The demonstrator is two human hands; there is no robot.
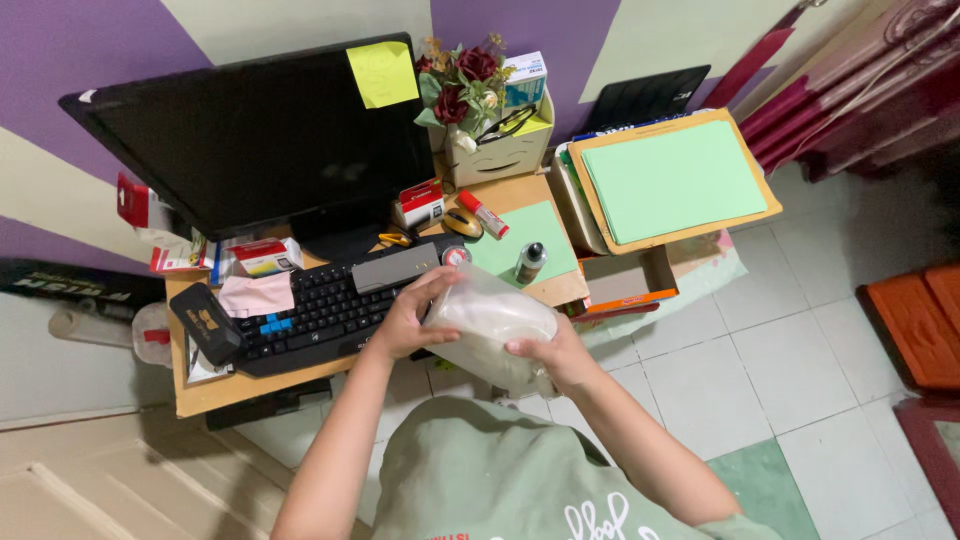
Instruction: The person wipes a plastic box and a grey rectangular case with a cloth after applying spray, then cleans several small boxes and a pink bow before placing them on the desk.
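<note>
Both my hands hold a translucent plastic bag (490, 325) with something white inside, just in front of the desk's front edge. My left hand (408, 318) grips the bag's left side, over the black keyboard (310, 310). My right hand (555, 355) holds its lower right end. The bag hangs above my lap, tilted, with its top near the keyboard's right end.
A wooden desk (215, 395) carries a black monitor (255, 140) with a yellow sticky note (382, 74), a small bottle (529, 262), a green mat (520, 245) and a box with artificial flowers (465, 85). Green paper on a brown folder (672, 180) tops a stack at the right. Tiled floor (760, 350) spreads to the right.
</note>
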